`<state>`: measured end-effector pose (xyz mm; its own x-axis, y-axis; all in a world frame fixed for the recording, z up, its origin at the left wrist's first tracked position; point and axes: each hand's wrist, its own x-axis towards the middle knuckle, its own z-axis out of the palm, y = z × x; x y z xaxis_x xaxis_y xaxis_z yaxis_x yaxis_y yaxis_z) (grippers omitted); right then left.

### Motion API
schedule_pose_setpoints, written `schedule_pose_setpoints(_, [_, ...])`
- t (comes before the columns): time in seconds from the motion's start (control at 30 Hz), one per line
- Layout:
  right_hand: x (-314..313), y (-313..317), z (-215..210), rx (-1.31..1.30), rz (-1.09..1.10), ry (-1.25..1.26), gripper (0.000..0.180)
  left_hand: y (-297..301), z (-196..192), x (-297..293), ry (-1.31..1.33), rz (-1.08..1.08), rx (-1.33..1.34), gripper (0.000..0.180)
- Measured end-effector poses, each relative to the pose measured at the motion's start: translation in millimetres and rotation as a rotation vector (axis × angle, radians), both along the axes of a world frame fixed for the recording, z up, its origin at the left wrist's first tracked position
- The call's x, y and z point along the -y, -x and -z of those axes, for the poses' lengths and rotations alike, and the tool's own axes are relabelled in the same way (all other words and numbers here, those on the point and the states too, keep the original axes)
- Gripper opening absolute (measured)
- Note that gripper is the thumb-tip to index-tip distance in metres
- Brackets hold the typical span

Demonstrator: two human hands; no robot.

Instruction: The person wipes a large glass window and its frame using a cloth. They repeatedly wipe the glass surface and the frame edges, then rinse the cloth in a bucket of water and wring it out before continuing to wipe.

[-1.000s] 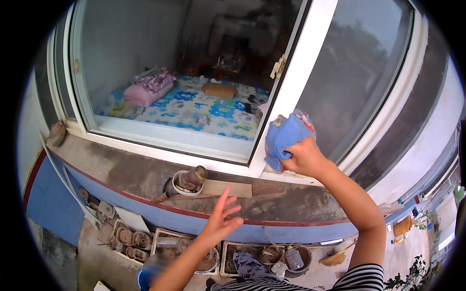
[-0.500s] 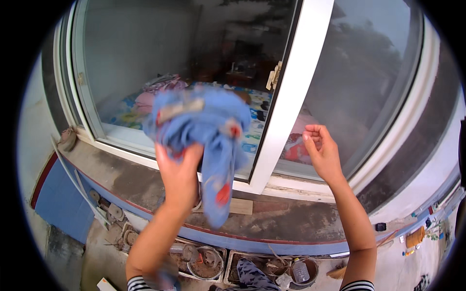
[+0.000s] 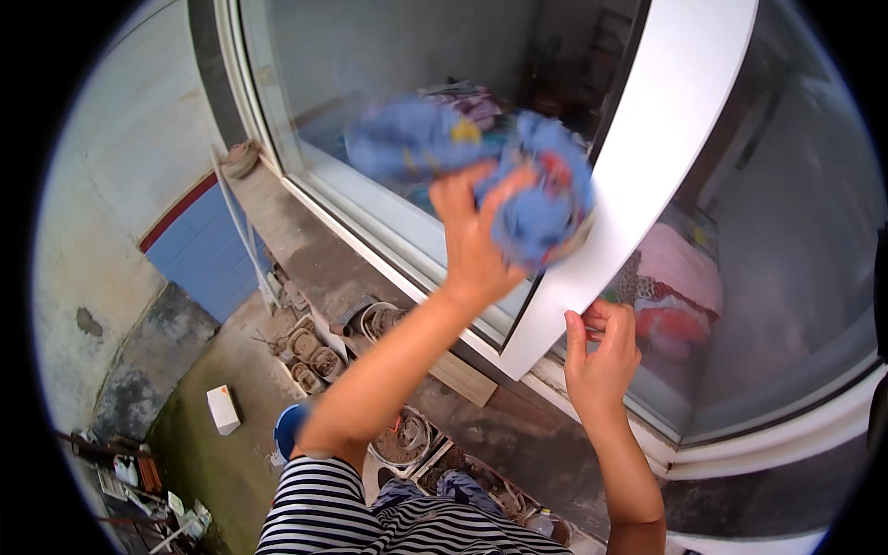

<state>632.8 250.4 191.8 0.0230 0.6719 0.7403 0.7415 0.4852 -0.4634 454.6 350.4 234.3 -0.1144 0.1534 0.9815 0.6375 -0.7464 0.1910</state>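
Observation:
A blue cloth (image 3: 541,217) with red and yellow patches is bunched in my left hand (image 3: 476,236), blurred by motion. It lies up against the window glass and the white sash frame (image 3: 657,139), and part of it trails to the left. At the lower right edge of that frame is my right hand (image 3: 603,361), its thumb and bent fingers closed at the edge. Behind the glass pane (image 3: 398,46) a bed with folded bedding shows; a pink bundle (image 3: 680,264) lies behind the right pane.
Below the window runs a concrete ledge (image 3: 499,435) with a flat wooden board (image 3: 462,377) on it. Planter boxes (image 3: 402,435) with soil stand beneath. On the ground to the left are a blue bucket (image 3: 289,427) and a white box (image 3: 223,410). A worn shoe (image 3: 241,159) sits at the ledge's far end.
My view has swung left and tilted. The cloth in my left hand has moved rightward against the white frame. My right hand has come from in front of the right pane to the frame's edge.

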Motion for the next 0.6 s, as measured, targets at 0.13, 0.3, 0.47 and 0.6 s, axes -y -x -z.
schedule_pose_setpoints(0.13, [-3, 1, -5, 0.017, -0.061, -0.046, 0.029, -5, 156, 52, 0.464, 0.010, 0.057, 0.064])
schedule_pose_setpoints(0.3, [-6, -5, -10, 0.069, -0.071, -0.065, 0.028, -15, 188, 94, 1.158, 0.432, 0.585, 0.057])
schedule_pose_setpoints(0.47, [-8, -6, -12, 0.052, -0.076, -0.049, 0.028, 15, 57, 71, 0.569, 0.518, 0.639, 0.062])
schedule_pose_setpoints(0.6, [-6, -7, -14, 0.043, -0.068, -0.045, 0.028, 60, -97, -7, -0.043, 0.169, 0.406, 0.028])
